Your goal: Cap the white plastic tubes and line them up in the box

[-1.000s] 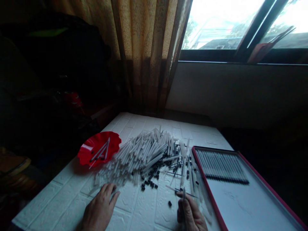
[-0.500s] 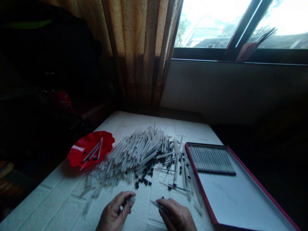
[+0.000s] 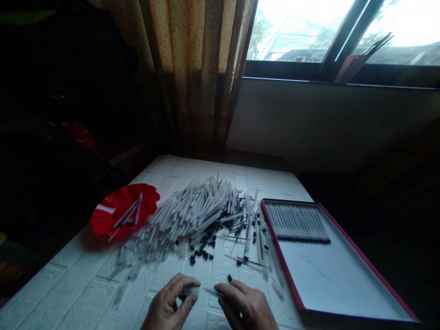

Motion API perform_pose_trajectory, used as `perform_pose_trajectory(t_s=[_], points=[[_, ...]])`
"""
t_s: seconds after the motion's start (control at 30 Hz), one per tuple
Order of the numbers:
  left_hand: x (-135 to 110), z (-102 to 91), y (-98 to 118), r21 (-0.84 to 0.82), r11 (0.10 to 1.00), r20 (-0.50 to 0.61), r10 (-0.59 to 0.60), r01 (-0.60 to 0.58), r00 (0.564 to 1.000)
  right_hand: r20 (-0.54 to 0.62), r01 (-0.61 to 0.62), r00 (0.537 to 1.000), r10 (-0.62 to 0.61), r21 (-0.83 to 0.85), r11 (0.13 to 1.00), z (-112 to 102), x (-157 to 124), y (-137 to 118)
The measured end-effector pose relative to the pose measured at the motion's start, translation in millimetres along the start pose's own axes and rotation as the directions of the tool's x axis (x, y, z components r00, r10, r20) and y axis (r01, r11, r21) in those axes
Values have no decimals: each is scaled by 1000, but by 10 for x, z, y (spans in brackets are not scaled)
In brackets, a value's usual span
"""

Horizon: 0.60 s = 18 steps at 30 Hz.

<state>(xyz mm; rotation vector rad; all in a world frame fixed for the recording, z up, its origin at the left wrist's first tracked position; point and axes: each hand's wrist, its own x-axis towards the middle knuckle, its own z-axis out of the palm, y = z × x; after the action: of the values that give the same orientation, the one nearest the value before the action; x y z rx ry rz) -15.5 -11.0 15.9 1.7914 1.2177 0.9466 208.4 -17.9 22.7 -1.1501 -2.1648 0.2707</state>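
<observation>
Left hand (image 3: pixel 169 305) closed on short white plastic tube (image 3: pixel 191 291); right hand (image 3: pixel 245 305) pinching thin grey rod (image 3: pixel 213 292), long axis lying crosswise, tip just beside the tube.

We have 2 bare hands at the lower edge of the view, our left hand (image 3: pixel 167 305) and our right hand (image 3: pixel 246 306), both broad-backed, with creased knuckles and tapering fingers.

White tubes (image 3: pixel 192 220) and a red-rimmed tray (image 3: pixel 330 275) seemingly block passage straight ahead.
</observation>
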Motion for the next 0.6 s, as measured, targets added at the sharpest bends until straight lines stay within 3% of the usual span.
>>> perform_pose_trajectory(t_s=[0.23,0.47,0.6], points=[[26,7,47,66,997,20,-37,36,999,-7,-38,999,38,50,998,47,-25,-9],[59,58,110,-81,996,-9,30,-30,1000,3,4,1000,-4,62,998,110,-63,-10],[13,91,47,-121,991,13,-60,62,998,-71,-27,997,33,86,996,172,-146,40]])
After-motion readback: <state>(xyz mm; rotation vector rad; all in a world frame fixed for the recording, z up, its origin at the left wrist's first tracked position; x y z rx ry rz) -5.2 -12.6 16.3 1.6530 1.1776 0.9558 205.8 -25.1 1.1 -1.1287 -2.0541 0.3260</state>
